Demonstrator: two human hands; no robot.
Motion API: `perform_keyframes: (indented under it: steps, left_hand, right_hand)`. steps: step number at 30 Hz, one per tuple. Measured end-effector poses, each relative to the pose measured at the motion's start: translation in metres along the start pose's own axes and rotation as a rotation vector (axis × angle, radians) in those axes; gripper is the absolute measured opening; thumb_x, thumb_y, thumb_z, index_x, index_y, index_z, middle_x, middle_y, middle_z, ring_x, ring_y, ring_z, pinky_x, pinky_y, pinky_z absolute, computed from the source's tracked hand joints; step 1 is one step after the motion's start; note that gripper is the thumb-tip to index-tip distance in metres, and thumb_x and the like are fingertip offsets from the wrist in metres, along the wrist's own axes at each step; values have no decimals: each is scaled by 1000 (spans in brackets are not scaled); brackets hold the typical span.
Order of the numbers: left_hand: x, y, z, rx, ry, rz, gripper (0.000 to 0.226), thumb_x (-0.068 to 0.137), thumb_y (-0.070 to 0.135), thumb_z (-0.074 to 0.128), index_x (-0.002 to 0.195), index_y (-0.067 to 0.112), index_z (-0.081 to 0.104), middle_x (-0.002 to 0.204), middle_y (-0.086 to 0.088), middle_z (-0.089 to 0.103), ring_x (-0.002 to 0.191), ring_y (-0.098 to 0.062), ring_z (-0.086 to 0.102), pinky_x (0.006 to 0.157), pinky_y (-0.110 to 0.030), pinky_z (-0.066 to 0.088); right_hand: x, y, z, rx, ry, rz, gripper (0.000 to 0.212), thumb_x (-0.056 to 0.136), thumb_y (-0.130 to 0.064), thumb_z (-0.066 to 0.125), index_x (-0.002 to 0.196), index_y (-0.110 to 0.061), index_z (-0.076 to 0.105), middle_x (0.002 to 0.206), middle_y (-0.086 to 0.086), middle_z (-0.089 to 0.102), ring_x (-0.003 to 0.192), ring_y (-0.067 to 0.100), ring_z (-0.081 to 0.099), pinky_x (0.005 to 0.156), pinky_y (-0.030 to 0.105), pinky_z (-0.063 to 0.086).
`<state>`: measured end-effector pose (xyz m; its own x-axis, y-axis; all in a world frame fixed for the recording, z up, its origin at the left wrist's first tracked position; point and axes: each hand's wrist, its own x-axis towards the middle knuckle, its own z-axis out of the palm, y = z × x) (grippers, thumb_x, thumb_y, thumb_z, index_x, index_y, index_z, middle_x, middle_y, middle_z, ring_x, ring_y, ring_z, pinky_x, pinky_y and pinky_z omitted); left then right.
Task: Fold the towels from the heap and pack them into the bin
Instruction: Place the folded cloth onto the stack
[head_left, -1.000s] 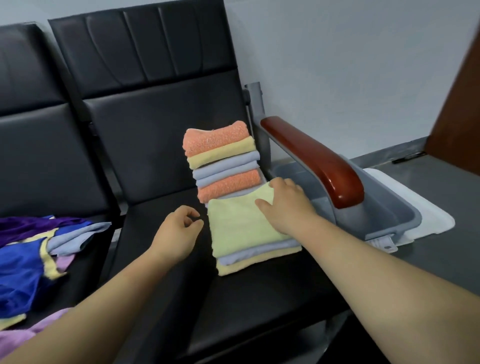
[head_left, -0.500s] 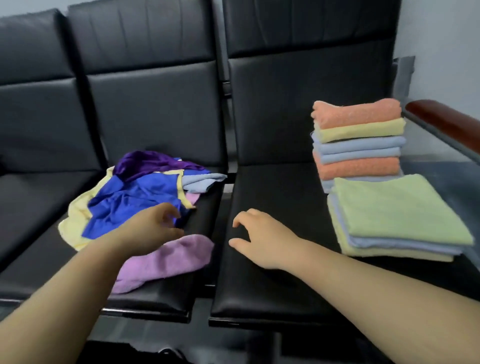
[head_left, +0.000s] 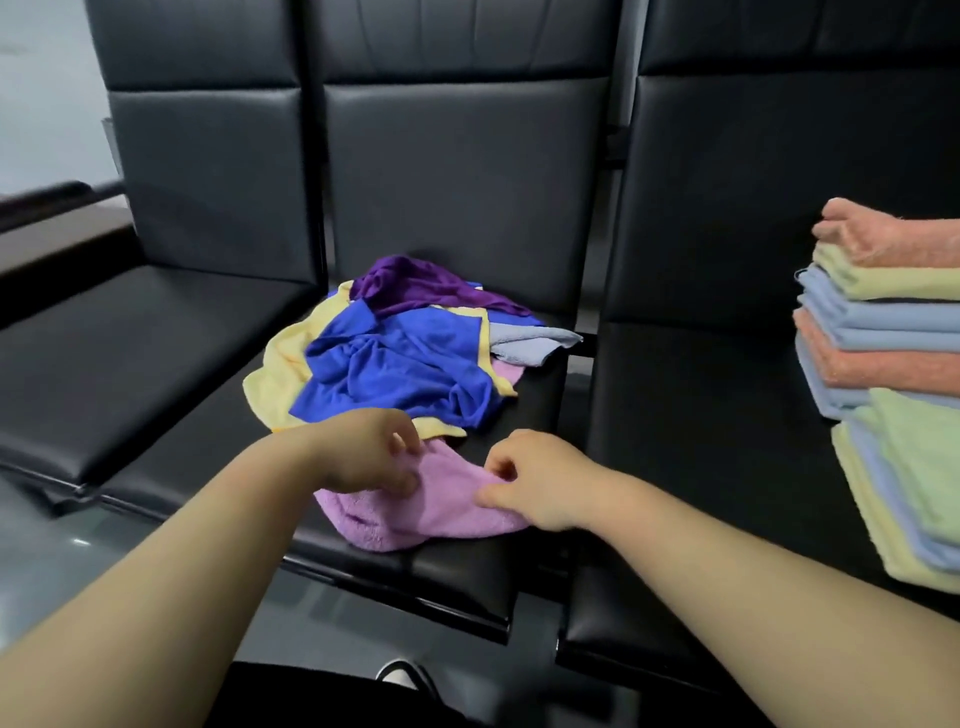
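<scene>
Waiting area: linked black seats (head_left: 457, 218)

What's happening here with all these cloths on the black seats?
A person is handling towels. Their left hand and right hand both pinch a lilac fluffy towel at the front of a crumpled heap of unfolded towels on the middle black seat. Folded towel stacks sit on the seat to the right.

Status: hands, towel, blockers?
Left hand, right hand both pinch the lilac towel at the heap's near edge. Its far end lies under the yellow towel.
</scene>
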<state>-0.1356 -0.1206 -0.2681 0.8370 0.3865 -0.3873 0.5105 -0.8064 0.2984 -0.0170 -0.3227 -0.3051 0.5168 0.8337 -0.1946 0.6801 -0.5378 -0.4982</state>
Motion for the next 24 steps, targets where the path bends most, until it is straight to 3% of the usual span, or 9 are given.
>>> perform_keyframes:
  steps: [3,7,12,13,16,18,20,24]
  left_hand:
    - [5,1,-2,-147,39,5,39,74,48,83,106,38,62,104,12,68,91,-10,66,83,-32,56]
    - [15,5,-4,-191,205,-25,37,84,51,74,114,33,61,108,8,64,92,-14,61,73,-28,46]
    - [33,3,-8,-182,345,-80,40,92,40,68,128,27,57,119,4,62,104,-17,56,83,-29,41]
    - [38,1,-8,-180,352,-83,41,93,38,67,131,26,56,123,2,62,103,-17,55,84,-29,40]
    - [48,-3,-4,-153,345,-63,44,95,34,66,137,23,55,130,-1,60,108,-19,57,85,-28,41]
    - [55,-7,-3,-161,347,-55,47,95,33,68,138,23,54,131,-1,60,111,-21,58,86,-28,41]
    - [59,-9,-2,-175,350,-61,54,94,35,68,143,23,49,132,-2,59,114,-22,58,87,-29,43]
    - [63,-7,-6,27,413,-126,75,93,52,62,157,33,27,152,-10,35,135,-37,38,106,-46,40]
  right_hand:
    - [-1,7,-20,155,53,33,18,86,-39,80,88,-23,72,79,-10,64,70,6,55,63,21,43]
    - [9,15,-31,252,85,89,16,85,-36,82,84,-22,74,78,-12,67,70,3,56,63,19,42]
    - [54,3,-23,538,143,184,18,85,-29,78,97,-22,66,99,-3,70,90,18,65,84,36,53]
    - [64,0,-20,502,178,202,21,86,-33,76,97,-21,62,98,-2,67,89,20,64,83,37,53]
    - [82,-7,-12,227,190,253,31,91,-38,70,77,-18,51,75,-1,53,71,21,52,58,32,37]
    - [93,-8,-12,105,153,269,21,92,-31,69,82,-13,63,82,5,62,83,27,61,60,32,43]
    - [96,-7,-20,175,161,267,17,90,-22,72,98,-7,75,97,10,71,91,26,65,76,32,52]
    - [81,-4,-56,401,310,158,5,86,-17,76,83,-13,77,78,2,70,71,15,57,68,29,46]
